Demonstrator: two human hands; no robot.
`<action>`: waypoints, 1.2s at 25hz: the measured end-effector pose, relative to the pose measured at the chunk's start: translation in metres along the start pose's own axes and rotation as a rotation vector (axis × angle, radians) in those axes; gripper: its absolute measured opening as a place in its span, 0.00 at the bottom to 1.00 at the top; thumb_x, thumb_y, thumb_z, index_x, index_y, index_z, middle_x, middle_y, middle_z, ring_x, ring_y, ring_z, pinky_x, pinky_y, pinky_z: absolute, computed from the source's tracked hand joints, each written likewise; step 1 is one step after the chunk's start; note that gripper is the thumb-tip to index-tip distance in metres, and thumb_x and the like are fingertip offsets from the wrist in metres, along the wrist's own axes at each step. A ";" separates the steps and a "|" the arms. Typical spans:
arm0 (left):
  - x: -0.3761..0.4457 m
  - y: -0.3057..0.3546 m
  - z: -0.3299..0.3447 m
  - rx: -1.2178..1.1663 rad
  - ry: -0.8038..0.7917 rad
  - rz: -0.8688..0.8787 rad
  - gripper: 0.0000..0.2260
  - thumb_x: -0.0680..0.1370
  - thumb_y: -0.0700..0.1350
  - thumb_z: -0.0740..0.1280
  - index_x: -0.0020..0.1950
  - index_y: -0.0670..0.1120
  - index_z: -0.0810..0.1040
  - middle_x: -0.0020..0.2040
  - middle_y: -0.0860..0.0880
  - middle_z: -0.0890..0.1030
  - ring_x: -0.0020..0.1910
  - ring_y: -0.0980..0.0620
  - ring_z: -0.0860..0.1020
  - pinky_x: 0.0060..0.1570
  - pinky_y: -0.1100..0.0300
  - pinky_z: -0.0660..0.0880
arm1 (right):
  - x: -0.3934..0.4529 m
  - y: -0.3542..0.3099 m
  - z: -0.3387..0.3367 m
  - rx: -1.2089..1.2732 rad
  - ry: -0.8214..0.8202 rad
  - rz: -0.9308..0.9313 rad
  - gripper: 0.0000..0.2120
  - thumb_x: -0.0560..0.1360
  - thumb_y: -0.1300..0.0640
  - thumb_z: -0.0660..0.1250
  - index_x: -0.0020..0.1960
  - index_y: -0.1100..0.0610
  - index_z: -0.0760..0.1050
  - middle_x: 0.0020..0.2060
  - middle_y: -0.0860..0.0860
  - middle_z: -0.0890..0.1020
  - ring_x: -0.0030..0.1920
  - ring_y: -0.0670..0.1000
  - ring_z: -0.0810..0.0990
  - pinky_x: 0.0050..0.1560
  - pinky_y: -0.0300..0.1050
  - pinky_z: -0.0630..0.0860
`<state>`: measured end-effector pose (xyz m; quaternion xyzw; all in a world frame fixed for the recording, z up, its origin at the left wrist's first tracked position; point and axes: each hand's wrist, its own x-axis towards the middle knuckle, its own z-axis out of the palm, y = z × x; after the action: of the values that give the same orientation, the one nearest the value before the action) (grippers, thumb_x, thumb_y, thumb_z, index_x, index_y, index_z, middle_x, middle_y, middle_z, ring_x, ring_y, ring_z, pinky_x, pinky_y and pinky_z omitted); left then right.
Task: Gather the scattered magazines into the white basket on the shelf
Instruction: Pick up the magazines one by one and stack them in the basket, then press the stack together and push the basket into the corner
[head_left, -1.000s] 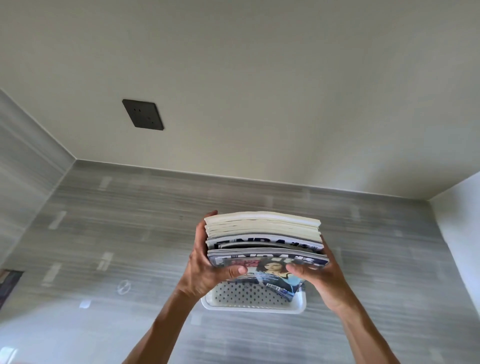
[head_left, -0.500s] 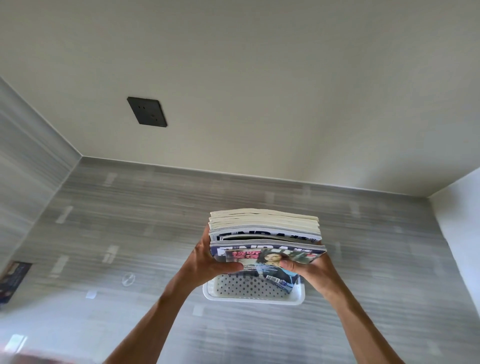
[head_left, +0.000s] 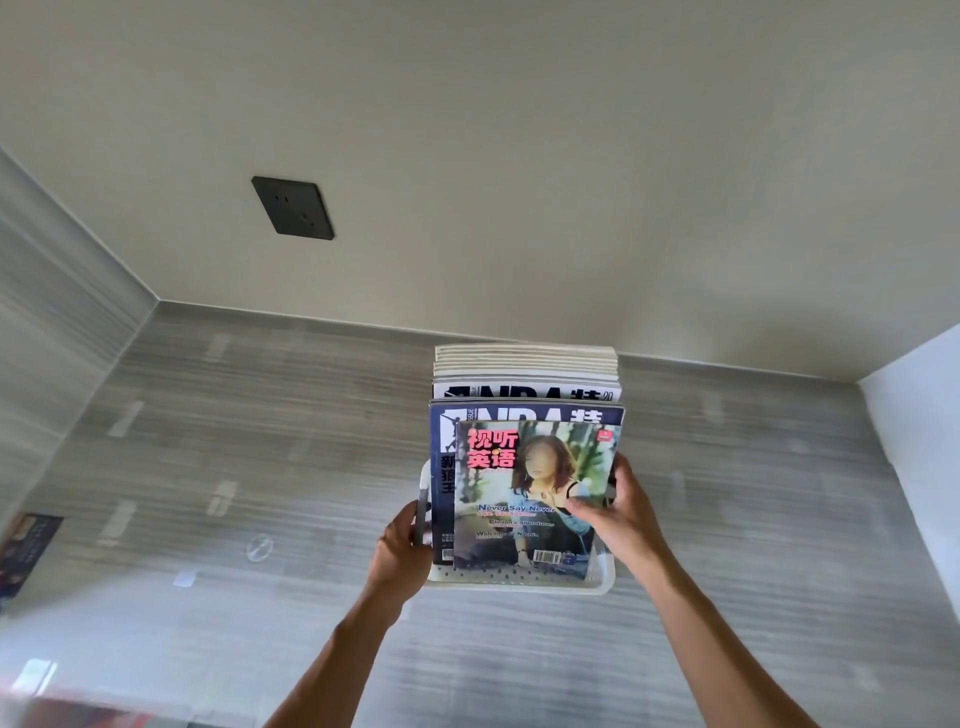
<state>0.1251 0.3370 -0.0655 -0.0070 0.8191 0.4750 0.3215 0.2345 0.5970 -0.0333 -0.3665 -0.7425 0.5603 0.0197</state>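
A stack of magazines stands upright in the white perforated basket on the grey wood-grain shelf. The front magazine shows a woman and red Chinese lettering; blue NBA issues stand behind it. My left hand grips the left edge of the stack at the basket's left side. My right hand holds the front magazine's right edge, thumb across the cover. The basket's far side is hidden by the magazines.
The grey shelf surface stretches to the left of the basket. Another magazine lies at the far left edge. A black wall socket sits on the beige back wall. A white side panel closes the right.
The view has come closer and the magazines have tilted more upright, so the front cover now faces me. My hands have slid from the stack's top corners down along its sides.
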 end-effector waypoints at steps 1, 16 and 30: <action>-0.001 0.000 -0.001 0.001 0.000 0.013 0.23 0.67 0.31 0.58 0.51 0.55 0.79 0.42 0.52 0.85 0.34 0.50 0.74 0.33 0.58 0.68 | -0.007 0.009 0.007 -0.011 0.041 0.012 0.34 0.65 0.59 0.79 0.65 0.44 0.67 0.56 0.42 0.79 0.54 0.47 0.80 0.53 0.45 0.76; 0.050 0.135 -0.016 -0.170 -0.127 0.224 0.50 0.53 0.53 0.84 0.71 0.57 0.64 0.57 0.56 0.79 0.62 0.52 0.76 0.69 0.49 0.67 | 0.050 -0.052 -0.014 0.315 -0.244 -0.076 0.43 0.55 0.47 0.84 0.62 0.64 0.71 0.40 0.53 0.86 0.34 0.53 0.83 0.46 0.50 0.79; -0.024 0.123 -0.059 -0.016 -0.218 0.563 0.40 0.59 0.52 0.82 0.67 0.52 0.70 0.61 0.51 0.80 0.62 0.52 0.78 0.66 0.52 0.72 | -0.021 -0.001 -0.017 0.231 -0.233 -0.150 0.32 0.58 0.58 0.84 0.58 0.64 0.77 0.46 0.52 0.88 0.48 0.53 0.86 0.44 0.39 0.81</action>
<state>0.0747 0.3513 0.0626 0.2686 0.7457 0.5500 0.2632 0.2567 0.5987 -0.0179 -0.2379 -0.6959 0.6774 0.0171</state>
